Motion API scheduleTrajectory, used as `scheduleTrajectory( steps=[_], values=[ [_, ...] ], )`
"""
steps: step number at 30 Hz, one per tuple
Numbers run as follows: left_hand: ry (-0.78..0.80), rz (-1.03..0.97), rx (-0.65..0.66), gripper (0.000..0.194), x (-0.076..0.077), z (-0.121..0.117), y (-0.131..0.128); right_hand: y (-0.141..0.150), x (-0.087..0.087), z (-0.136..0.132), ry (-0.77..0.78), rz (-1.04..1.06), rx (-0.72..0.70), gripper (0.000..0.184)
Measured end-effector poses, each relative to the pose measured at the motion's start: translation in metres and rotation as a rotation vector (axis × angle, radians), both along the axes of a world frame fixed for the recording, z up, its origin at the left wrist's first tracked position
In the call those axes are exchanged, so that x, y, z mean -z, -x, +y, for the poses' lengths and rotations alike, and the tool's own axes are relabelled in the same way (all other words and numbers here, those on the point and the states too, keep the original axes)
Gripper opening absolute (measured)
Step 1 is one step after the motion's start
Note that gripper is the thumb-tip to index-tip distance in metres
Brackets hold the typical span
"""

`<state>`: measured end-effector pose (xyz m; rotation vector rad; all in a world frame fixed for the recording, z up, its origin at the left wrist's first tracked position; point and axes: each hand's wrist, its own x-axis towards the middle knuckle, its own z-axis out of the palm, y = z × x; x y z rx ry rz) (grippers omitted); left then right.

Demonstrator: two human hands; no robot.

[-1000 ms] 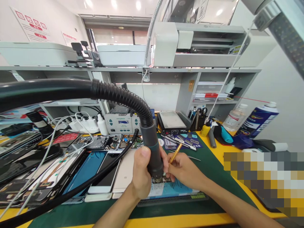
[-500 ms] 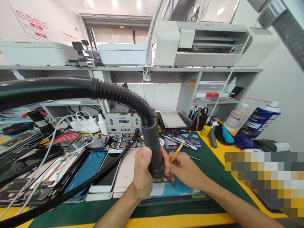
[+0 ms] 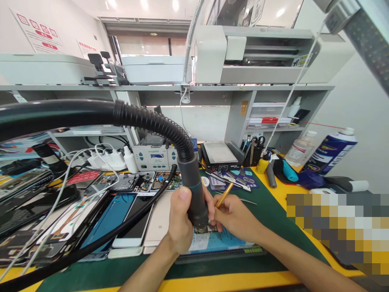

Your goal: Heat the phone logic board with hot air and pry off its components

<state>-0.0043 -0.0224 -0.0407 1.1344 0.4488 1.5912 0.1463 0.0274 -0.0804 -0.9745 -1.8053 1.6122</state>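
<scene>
My left hand point(image 3: 179, 221) is closed around the dark handle of a hot-air gun point(image 3: 194, 194), nozzle pointing down onto a small part on a blue work pad point(image 3: 225, 243). A thick black ribbed hose point(image 3: 142, 117) runs from the gun up and off to the left. My right hand point(image 3: 235, 217) pinches a gold-coloured tool point(image 3: 224, 195), its tip down beside the nozzle. The part under the nozzle is mostly hidden by both hands.
Several phones and screens point(image 3: 127, 219) lie in a row left of the pad. A rework station point(image 3: 154, 157) and a black hot plate point(image 3: 219, 155) stand behind. A spray can point(image 3: 331, 150), a clear bottle point(image 3: 299, 151) and a tool holder point(image 3: 253, 152) are at right.
Both hands stay in place over the pad; the view has only shifted slightly.
</scene>
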Motion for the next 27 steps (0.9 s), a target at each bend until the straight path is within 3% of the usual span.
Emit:
scheduleTrajectory(
  steps=[27],
  values=[
    [0.031, 0.021, -0.038, 0.059, -0.0030, -0.0010, -0.0001, -0.0012, 0.0015, 0.0006, -0.061, -0.020, -0.040, 0.029]
  ],
)
